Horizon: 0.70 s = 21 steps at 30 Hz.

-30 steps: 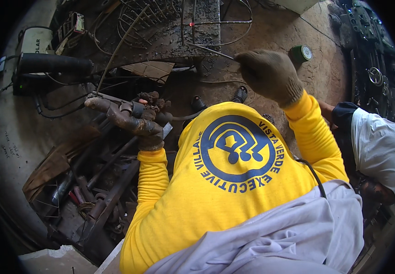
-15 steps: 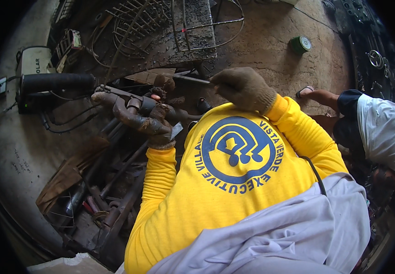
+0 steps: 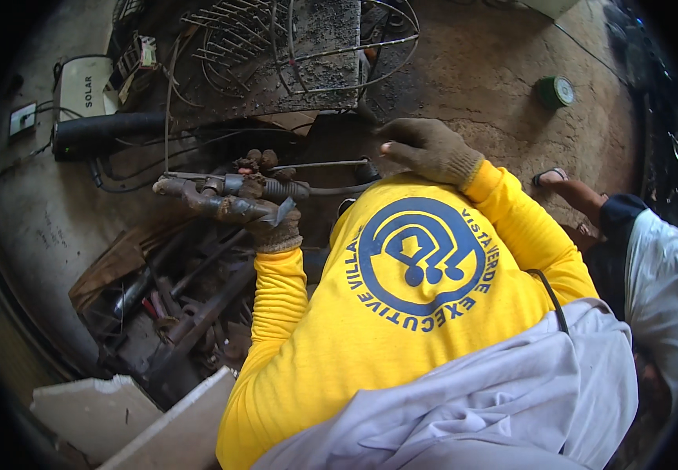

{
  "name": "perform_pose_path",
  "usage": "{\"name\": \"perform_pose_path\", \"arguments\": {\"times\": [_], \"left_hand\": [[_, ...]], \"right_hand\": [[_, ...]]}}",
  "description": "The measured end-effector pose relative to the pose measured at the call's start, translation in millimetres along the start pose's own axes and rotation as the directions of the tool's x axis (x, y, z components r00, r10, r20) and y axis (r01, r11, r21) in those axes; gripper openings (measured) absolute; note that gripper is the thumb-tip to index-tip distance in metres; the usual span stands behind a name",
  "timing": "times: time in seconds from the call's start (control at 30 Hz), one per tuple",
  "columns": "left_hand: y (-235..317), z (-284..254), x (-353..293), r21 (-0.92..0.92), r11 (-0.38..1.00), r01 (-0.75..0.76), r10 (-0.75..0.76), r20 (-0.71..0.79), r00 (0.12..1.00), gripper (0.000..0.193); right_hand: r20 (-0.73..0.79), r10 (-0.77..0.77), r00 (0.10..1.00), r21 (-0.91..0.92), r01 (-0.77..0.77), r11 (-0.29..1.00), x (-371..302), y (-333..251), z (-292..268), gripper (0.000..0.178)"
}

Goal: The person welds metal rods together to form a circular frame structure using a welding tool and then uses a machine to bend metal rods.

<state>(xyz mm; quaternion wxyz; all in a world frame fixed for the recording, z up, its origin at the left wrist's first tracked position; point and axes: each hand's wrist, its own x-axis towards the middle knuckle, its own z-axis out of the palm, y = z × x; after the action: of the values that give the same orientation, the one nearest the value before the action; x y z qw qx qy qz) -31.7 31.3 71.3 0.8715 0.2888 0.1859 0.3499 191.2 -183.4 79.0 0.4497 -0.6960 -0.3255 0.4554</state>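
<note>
My left hand (image 3: pixel 272 227), in a brown knit glove, wraps round a worn welding electrode holder (image 3: pixel 221 206) of dark metal. Several gloved fingers curl over its far side, and one reddish bare fingertip shows. A coiled spring sleeve (image 3: pixel 284 189) and a dark cable (image 3: pixel 339 189) run right from the holder toward my body. From the holder's left tip a thin welding rod (image 3: pixel 169 117) stands out toward the metal table. My right hand (image 3: pixel 425 149), gloved too, hovers in front of my chest, fingers pointing left with a bare fingertip showing. Nothing is visible in it.
A dark, grit-covered metal table (image 3: pixel 319 90) holds a wire rack (image 3: pixel 233 47) and hoops. Scrap pipes (image 3: pixel 190 313) lie at lower left, near broken white boards (image 3: pixel 96 415). A pale machine box (image 3: pixel 87 82) stands left. A green can (image 3: pixel 554 92) and a person's leg (image 3: pixel 578 192) are right.
The holder has dropped slightly toward me and levelled out, its rod swinging left. My right hand has shifted slightly right. The room has slid a little as my head moved.
</note>
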Motion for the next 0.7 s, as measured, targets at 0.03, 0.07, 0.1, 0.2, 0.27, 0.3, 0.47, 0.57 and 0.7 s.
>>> {"name": "perform_pose_path", "arguments": {"times": [0.03, 0.07, 0.1, 0.2, 0.27, 0.3, 0.47, 0.57, 0.7], "left_hand": [[0.6, -4.1, -5.4, 0.006, 1.000, 0.023, -0.023, 0.003, 1.000, 0.028], [-2.2, -1.9, -10.4, 0.013, 0.999, 0.047, -0.047, 0.007, 0.999, 0.029], [-3.7, 11.8, -15.9, 0.051, 0.998, 0.034, -0.032, -0.034, 0.999, 0.028], [-26.4, 57.9, -34.5, 0.120, 0.992, -0.043, 0.056, -0.106, 0.993, 0.025], [-46.3, 80.8, -40.5, 0.110, 0.984, -0.140, 0.149, -0.084, 0.985, 0.025], [-53.1, 85.3, -46.0, 0.094, 0.986, -0.136, 0.147, -0.126, 0.981, 0.026], [-82.5, 111.2, -65.2, 0.285, 0.938, -0.197, 0.246, -0.146, 0.958, 0.034], [-91.1, 123.5, -66.9, 0.380, 0.898, -0.221, 0.290, -0.132, 0.948, 0.029], [-102.0, 131.9, -51.0, 0.230, 0.945, -0.232, 0.282, -0.217, 0.935, 0.025]], "right_hand": [[0.005, 0.037, 0.999, 0.006, -0.037, 0.999, -6.4, 8.8, -12.7, 0.043], [0.007, 0.072, 0.997, 0.011, -0.072, 0.997, -12.5, 18.5, -27.0, 0.043], [0.018, 0.086, 0.996, 0.017, -0.086, 0.996, -17.6, 27.7, -37.8, 0.044], [0.077, 0.129, 0.989, 0.035, -0.132, 0.991, -28.8, 50.1, -71.8, 0.046], [0.145, 0.169, 0.975, 0.056, -0.178, 0.982, -30.9, 51.8, -90.9, 0.046], [0.185, 0.163, 0.969, 0.064, -0.177, 0.982, -30.2, 48.2, -96.3, 0.046], [0.352, -0.105, 0.930, 0.059, 0.090, 0.994, -12.3, 17.6, -108.6, 0.045], [0.434, -0.241, 0.868, -0.011, 0.273, 0.962, 1.9, -5.3, -103.1, 0.044], [0.520, -0.250, 0.817, -0.150, 0.376, 0.915, 7.7, -33.8, -98.2, 0.039]]}}
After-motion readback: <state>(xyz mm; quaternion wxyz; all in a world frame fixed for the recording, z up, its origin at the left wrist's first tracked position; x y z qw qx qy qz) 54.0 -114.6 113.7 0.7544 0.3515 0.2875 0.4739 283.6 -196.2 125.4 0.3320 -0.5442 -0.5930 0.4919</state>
